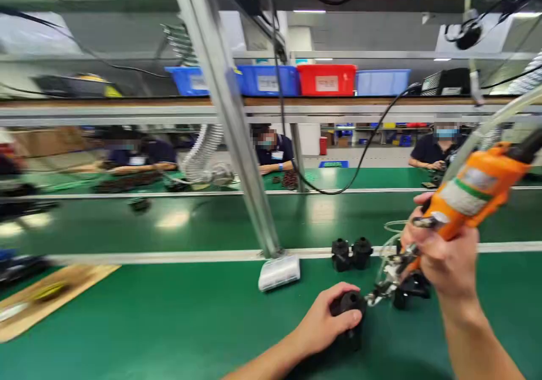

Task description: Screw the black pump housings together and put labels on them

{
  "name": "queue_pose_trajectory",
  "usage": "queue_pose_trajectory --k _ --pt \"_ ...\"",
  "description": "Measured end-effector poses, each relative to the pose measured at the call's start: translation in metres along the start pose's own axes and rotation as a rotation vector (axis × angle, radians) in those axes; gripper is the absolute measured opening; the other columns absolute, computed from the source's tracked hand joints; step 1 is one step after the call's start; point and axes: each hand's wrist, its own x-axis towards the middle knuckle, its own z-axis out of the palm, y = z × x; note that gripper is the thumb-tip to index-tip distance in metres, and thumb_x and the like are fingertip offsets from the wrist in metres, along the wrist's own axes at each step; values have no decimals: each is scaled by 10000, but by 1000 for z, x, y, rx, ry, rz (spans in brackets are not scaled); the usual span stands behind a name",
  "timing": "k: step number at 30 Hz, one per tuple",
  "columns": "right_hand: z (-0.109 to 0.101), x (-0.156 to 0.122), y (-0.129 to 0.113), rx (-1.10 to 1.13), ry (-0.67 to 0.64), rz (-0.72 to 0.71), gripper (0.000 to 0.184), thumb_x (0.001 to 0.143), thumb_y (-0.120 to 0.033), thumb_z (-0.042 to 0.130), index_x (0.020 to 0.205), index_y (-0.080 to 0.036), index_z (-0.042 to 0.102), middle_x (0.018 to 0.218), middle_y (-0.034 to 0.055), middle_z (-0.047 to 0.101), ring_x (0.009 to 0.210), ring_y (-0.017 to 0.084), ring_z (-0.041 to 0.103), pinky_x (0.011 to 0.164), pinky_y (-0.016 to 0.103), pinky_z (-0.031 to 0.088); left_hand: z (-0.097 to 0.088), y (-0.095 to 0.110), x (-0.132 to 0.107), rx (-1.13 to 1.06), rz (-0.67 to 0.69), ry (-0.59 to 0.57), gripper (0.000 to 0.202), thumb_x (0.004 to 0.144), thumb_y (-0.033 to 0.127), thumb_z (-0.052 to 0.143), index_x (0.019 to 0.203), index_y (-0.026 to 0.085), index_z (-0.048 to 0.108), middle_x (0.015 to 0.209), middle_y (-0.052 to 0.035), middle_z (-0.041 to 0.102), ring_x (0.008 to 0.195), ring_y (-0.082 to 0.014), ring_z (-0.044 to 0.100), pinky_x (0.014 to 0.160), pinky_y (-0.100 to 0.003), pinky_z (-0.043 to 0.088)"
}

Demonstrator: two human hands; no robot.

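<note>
My left hand (324,320) is wrapped round a black cylindrical part (352,306) with a hole in its top, on the green bench. My right hand (449,256) grips an orange electric screwdriver (470,191), which slants down to the left. Its metal tip end (376,295) is close beside the black part; whether they touch I cannot tell. Two similar black parts (350,254) stand together farther back. Another dark part (412,289) lies below the screwdriver, partly hidden by it.
A white box-shaped object (279,273) lies at the foot of a slanting metal post (237,131). Brown cardboard (80,281) is at the left. Blue bins (269,81) and a red bin (326,79) stand on the shelf above. A black cable (359,177) hangs down. Several people sit across the bench.
</note>
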Motion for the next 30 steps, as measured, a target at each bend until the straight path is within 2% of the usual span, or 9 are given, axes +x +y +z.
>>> queue_pose_trajectory --k 3,6,12,16,21,26,30 --pt "15 5 10 -7 32 4 447 717 -305 879 1059 -199 612 725 -49 540 525 100 514 475 226 443 -1 1 3 -67 -13 -8 631 777 617 861 1214 191 700 876 15 605 767 -149 514 737 -269 454" --pt "25 7 16 2 17 1 482 698 -315 869 1080 -209 595 741 -49 550 524 102 515 479 236 451 -1 5 2 -119 -45 -16 656 782 617 863 1244 186 685 843 22 577 745 -147 507 746 -280 468" --pt "24 6 13 9 -30 25 508 714 -306 885 1118 -216 590 679 -69 522 487 90 472 452 222 416 2 10 3 -171 -40 -63 588 811 549 865 1215 163 680 830 28 549 719 -130 480 707 -260 438" --pt "36 3 16 -72 -33 16 427 687 -270 860 1008 -215 584 687 -57 545 504 90 483 467 228 453 4 14 3 -170 -54 -47 561 795 538 874 1174 167 689 828 31 567 736 -137 481 729 -264 435" --pt "56 -3 22 -176 -94 2 369 691 -343 828 906 -222 553 621 -66 485 513 101 450 450 238 443 6 17 3 -186 -65 -25 578 761 559 887 1128 154 699 832 23 581 755 -149 486 736 -270 424" --pt "53 -5 30 -172 -94 42 405 675 -355 839 926 -222 551 578 -82 481 509 109 458 474 252 466 8 18 3 -201 -56 -29 577 781 550 878 1157 152 694 834 23 586 744 -144 492 728 -266 426" --pt "49 1 38 -171 -54 93 407 682 -357 846 919 -210 549 588 -80 490 506 98 445 475 235 442 8 13 3 -171 -20 -30 517 804 552 858 1103 157 708 816 23 596 740 -151 514 724 -268 439"
